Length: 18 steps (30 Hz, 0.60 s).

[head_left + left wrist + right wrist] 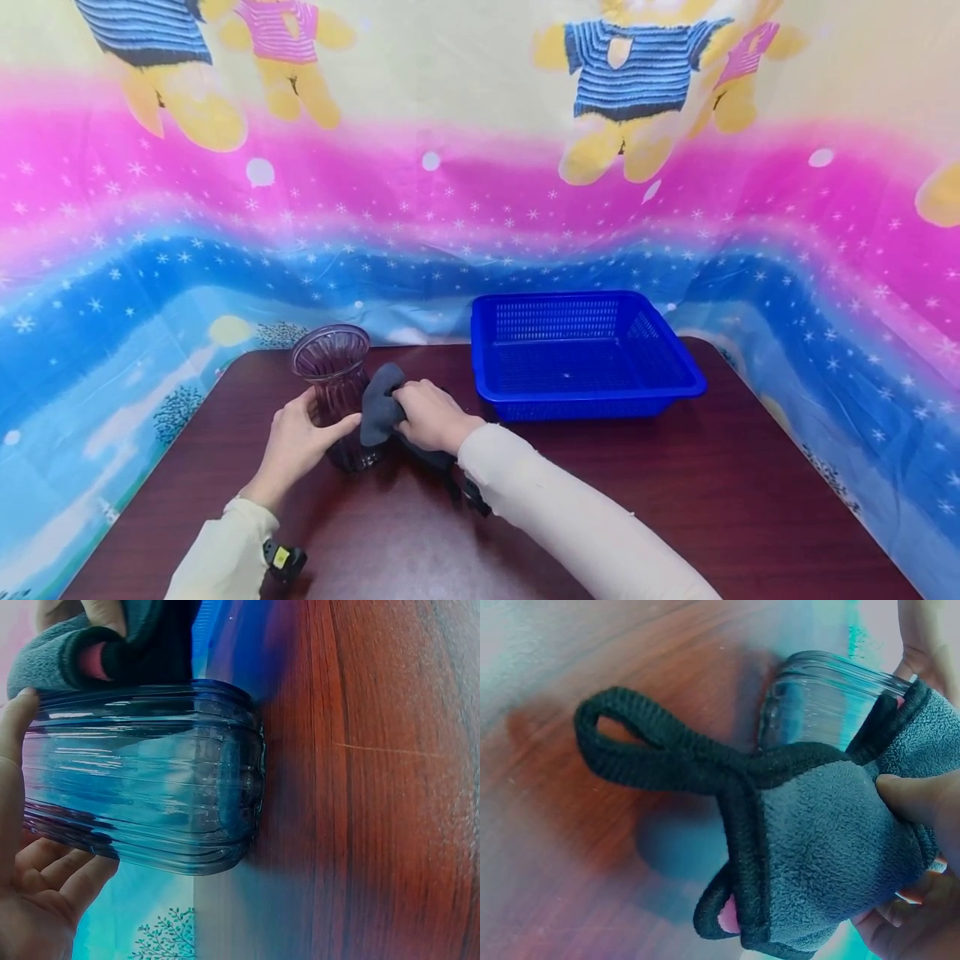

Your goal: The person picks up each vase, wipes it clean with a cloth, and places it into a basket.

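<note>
A ribbed, clear purplish glass vase [335,398] with a flared rim stands upright on the table. My left hand [298,440] grips its body from the left, thumb on the near side, and the left wrist view shows the fingers curled around the glass [142,780]. In my right hand [435,415] is a folded grey cleaning cloth [381,406], pinched between thumb and fingers against the vase's right side. Black edging and a hanging loop [641,761] show on the cloth in the right wrist view, with a bit of pink at its underside.
A blue plastic basket [592,406] with slotted walls sits at the back right of the dark wooden table [675,492]. Behind the table hangs a printed cloth backdrop [420,208]. Small black devices [285,558] are strapped at the wrists.
</note>
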### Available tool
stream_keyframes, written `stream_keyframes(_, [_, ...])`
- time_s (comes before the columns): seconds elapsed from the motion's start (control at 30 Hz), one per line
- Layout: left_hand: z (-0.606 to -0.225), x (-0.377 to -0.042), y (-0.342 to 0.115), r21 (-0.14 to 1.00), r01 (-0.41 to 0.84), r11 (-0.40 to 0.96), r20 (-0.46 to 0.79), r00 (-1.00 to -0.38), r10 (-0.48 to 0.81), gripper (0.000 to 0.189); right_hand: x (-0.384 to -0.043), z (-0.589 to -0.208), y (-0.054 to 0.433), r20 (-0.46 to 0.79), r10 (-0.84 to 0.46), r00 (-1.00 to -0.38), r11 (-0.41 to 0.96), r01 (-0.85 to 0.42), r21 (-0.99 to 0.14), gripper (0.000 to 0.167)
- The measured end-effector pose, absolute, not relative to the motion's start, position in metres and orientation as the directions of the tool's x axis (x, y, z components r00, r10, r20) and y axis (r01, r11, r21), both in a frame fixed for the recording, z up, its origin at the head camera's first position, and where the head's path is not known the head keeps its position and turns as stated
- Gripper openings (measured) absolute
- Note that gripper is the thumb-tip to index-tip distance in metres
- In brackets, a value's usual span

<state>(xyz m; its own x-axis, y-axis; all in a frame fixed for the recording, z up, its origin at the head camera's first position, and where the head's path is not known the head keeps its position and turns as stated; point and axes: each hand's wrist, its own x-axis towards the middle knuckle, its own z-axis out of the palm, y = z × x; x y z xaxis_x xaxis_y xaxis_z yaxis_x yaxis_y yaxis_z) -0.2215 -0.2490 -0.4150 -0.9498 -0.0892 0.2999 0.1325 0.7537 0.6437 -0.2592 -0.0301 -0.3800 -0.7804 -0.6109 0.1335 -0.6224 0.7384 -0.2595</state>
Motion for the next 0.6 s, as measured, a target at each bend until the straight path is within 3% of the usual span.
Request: stream_keyframes(0.6, [-0.416, -0.224, -0.25, 0.645, 0.152, 0.749, 0.309, -0.948, -0.075, 0.058, -0.263, -0.351, -0.032, 0.177, -0.637, -0.751, 0.719, -0.661, -0.217, 0.007])
